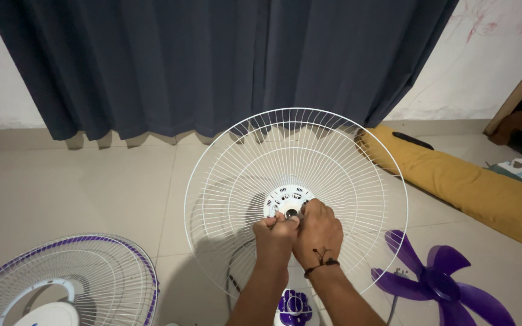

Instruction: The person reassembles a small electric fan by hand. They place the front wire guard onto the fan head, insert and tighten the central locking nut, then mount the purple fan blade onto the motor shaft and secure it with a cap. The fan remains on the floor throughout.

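Fingers on fan guard hub; beige tile floor, dark curtain

A white wire rear fan guard, round with thin radial spokes and an outer ring, stands upright on its stand above the pale tiled floor, facing the camera. At its centre sits a white perforated hub plate with a short metal motor shaft projecting from the middle.
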